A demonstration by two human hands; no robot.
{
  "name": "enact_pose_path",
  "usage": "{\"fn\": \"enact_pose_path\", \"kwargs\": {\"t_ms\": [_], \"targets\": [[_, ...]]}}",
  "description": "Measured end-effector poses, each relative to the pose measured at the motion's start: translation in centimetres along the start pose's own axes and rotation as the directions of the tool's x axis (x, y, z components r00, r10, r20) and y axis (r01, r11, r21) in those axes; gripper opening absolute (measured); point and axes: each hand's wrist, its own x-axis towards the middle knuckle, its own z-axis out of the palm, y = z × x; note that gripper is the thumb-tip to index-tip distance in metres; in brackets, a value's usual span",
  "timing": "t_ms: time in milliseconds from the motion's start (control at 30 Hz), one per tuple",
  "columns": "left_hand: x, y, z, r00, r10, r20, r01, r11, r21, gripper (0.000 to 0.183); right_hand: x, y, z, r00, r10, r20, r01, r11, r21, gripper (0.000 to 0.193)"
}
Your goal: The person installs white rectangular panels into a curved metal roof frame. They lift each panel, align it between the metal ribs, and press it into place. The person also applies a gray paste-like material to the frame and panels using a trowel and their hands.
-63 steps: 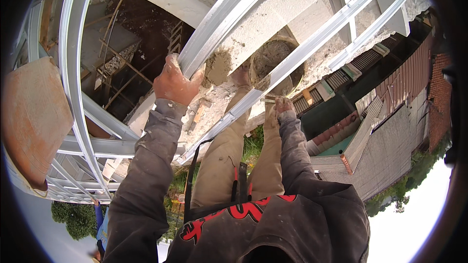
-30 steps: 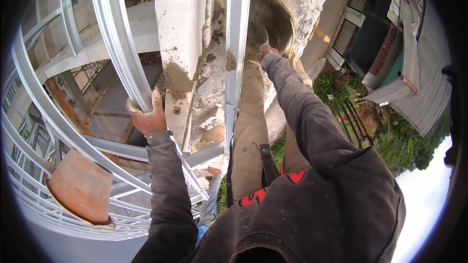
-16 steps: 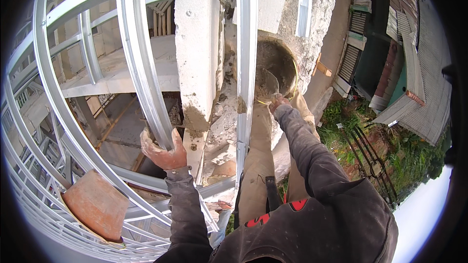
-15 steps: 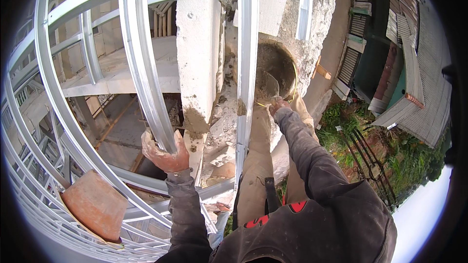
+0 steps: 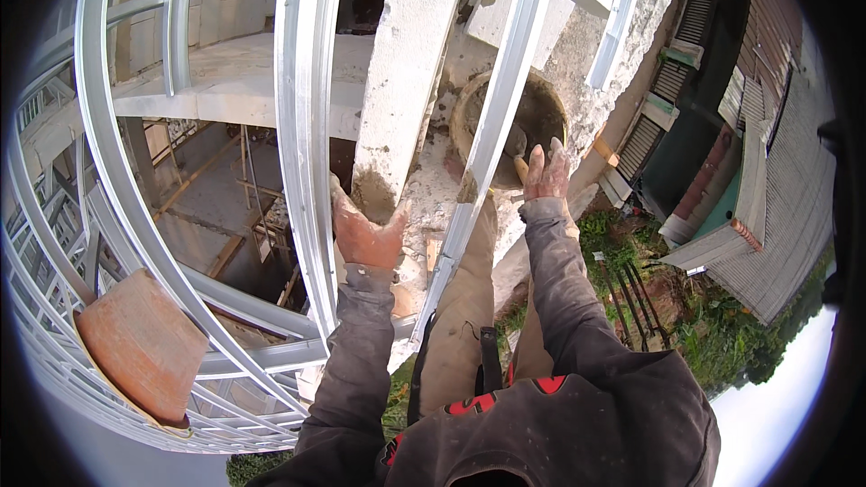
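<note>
A long white block (image 5: 404, 72) with a patch of wet grey mortar on its near end stands left of the middle. My left hand (image 5: 368, 236) is cupped round that near end, thumb on the right side and fingers on the left. My right hand (image 5: 547, 177) is open, its dusty fingers stretched out beside the near right rim of a round bucket (image 5: 468, 113). In the bucket lies a trowel (image 5: 520, 168), its wooden handle toward me and apart from my fingers. Part of the bucket is hidden behind a metal stud (image 5: 494, 131).
Galvanised metal studs (image 5: 307, 126) cross on the left, above a drop to a lower floor (image 5: 216, 207). An orange clay-coloured tile (image 5: 144, 343) rests on the framing. Right of the rough ledge (image 5: 622, 72), lower roofs (image 5: 794, 153) and greenery (image 5: 713, 334) lie below.
My left hand has let go of the metal stud and moved right to the block's end. My right hand has come off the trowel, opened, and shifted slightly right. The view has turned.
</note>
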Motion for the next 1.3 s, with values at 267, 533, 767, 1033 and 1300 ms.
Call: {"fn": "enact_pose_path", "kwargs": {"t_ms": [267,533,767,1033,1300], "targets": [[2.6,-1.3,1.3,0.980,-0.101,0.169,0.096,0.995,0.036,0.111,4.4,-15.5,-5.3,0.943,-0.312,0.112,0.232,0.864,0.447,0.047],[3.1,-2.1,3.1,0.984,-0.090,0.155,0.073,0.991,0.112,0.098,8.1,-18.8,3.2,0.742,-0.092,0.664,-0.205,0.912,0.354,0.128],[3.7,-2.2,3.2,0.994,-0.018,0.103,0.000,0.986,0.168,0.089,8.4,-17.7,5.6,0.698,-0.217,0.683,-0.087,0.920,0.382,0.109],[3.7,-2.3,3.4,0.994,-0.045,0.103,0.027,0.985,0.170,0.086,8.4,-17.8,5.3,0.746,-0.246,0.619,-0.031,0.915,0.401,0.094],[3.7,-2.7,3.6,0.994,-0.033,0.104,0.015,0.987,0.161,0.084,8.3,-17.8,5.7,0.769,-0.255,0.586,0.008,0.921,0.390,0.079]]}}
